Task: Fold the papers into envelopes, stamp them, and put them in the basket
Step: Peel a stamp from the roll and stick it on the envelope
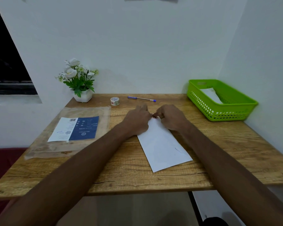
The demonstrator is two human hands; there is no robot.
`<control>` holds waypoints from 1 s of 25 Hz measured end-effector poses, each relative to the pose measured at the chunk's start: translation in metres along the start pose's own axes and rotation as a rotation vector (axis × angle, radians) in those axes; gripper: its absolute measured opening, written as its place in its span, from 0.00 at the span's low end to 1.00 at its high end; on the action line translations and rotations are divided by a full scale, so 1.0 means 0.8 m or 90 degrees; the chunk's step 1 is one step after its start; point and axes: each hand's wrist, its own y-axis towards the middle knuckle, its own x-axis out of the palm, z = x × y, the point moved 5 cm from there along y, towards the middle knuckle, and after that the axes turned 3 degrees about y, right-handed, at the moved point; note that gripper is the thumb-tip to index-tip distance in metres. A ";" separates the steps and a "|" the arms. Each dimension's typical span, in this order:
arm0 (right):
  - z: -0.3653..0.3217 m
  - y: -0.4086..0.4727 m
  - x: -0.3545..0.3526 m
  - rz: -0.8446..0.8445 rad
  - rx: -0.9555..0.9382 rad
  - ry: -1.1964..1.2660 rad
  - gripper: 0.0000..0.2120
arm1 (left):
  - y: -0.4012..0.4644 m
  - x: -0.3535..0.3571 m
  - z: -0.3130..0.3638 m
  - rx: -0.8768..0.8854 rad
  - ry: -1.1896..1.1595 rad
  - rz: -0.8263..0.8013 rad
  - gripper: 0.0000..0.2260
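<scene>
A folded white paper lies slanted on the wooden table in front of me. Both my hands sit at its far end. My left hand rests on the paper's far left corner, fingers curled down onto it. My right hand pinches something small and reddish at the paper's top edge; what it is stays hidden by the fingers. A green plastic basket stands at the table's right rear, with a folded white paper inside. A roll of patterned sticker tape stands behind my hands.
A blue pen lies near the back wall. A potted white flower stands at the back left. A clear plastic packet with a blue and white label covers the table's left side. Walls close in behind and to the right.
</scene>
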 end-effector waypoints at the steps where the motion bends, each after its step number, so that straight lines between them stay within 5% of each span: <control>1: 0.000 0.000 0.001 -0.013 -0.008 -0.020 0.24 | -0.002 -0.001 0.002 0.009 0.018 0.001 0.19; 9: 0.002 -0.001 0.000 -0.004 -0.019 -0.025 0.22 | -0.013 -0.020 0.001 0.074 0.031 -0.019 0.28; 16: 0.009 0.001 -0.008 0.035 0.002 0.077 0.14 | -0.012 -0.024 -0.009 0.059 -0.092 -0.022 0.26; 21: 0.013 -0.001 -0.014 0.061 0.002 0.086 0.09 | -0.013 -0.025 -0.027 -0.027 -0.301 0.049 0.15; 25: 0.011 -0.005 -0.018 0.101 0.031 0.114 0.09 | -0.012 -0.020 -0.049 -0.174 -0.307 0.077 0.09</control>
